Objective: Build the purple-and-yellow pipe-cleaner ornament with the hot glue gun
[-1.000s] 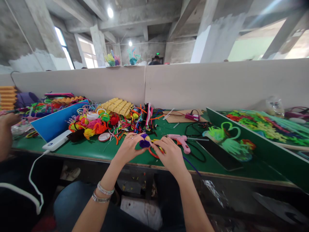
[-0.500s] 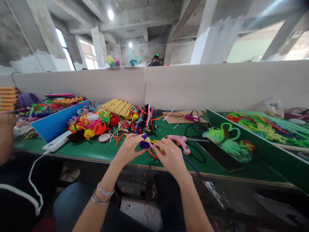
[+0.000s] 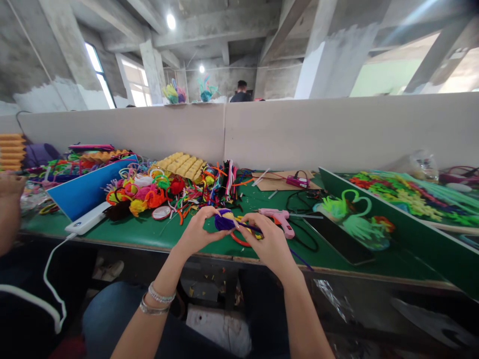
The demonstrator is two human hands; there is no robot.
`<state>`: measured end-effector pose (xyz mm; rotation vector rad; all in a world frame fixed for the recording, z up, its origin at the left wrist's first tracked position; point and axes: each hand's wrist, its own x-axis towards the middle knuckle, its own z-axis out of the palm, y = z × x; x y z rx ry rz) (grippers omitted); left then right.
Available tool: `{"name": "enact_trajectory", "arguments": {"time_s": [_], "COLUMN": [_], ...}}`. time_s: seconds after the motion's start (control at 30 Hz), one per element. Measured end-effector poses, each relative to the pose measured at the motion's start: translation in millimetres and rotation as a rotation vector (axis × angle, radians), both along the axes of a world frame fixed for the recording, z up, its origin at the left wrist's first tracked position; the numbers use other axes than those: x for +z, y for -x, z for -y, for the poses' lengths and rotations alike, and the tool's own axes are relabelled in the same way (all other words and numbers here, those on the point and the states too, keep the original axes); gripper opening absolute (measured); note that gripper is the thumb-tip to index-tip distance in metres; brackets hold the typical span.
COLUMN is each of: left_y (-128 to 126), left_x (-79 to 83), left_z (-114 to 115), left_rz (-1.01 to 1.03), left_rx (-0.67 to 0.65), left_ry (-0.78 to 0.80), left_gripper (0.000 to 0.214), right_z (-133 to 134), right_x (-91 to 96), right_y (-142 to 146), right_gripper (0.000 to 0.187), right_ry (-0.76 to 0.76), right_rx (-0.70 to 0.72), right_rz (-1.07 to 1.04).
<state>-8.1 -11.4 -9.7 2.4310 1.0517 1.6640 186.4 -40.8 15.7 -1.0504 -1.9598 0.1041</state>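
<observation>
Just above the front edge of the green table, my left hand (image 3: 197, 230) grips a purple fuzzy piece (image 3: 223, 222) with a pale yellow part on it, between thumb and fingers. Close on the right, my right hand (image 3: 266, 243) pinches a purple pipe cleaner (image 3: 301, 260), whose loose end trails out past the hand toward the table edge. The fingertips of both hands nearly meet at the purple piece and hide part of it. Beneath the hands, a red loop-shaped handle (image 3: 239, 241) shows, with yellow parts beside it.
A pink glue gun (image 3: 287, 227) lies right of my hands, near a black phone-like slab (image 3: 342, 241) and green pipe-cleaner swans (image 3: 357, 227). Colourful fuzzy pieces (image 3: 155, 198) and a white power strip (image 3: 88, 219) are on the left. Another person's arm (image 3: 9, 214) is at the far left.
The purple piece has turned slightly in my left hand. A purple strand now shows across my right fingers, and its trailing end has shifted. Both hands stay close together.
</observation>
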Motion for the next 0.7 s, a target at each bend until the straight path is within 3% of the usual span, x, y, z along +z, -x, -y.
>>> {"name": "enact_trajectory", "arguments": {"time_s": [0.23, 0.53, 0.7], "left_y": [-2.0, 0.9, -0.3], "left_x": [5.6, 0.3, 1.9], "left_z": [3.8, 1.7, 3.2], "left_rz": [0.112, 0.165, 0.275], "left_rx": [-0.077, -0.137, -0.238], "left_ry": [0.104, 0.166, 0.315], "left_gripper": [0.041, 0.033, 0.039], "right_z": [2.6, 2.4, 2.0], "right_x": [0.7, 0.3, -0.7], "right_y": [-3.2, -2.6, -3.6], "right_gripper": [0.022, 0.02, 0.02], "right_ry": [0.168, 0.185, 0.208], "right_rx": [0.15, 0.225, 0.237], "right_rz": [-0.185, -0.242, -0.252]}}
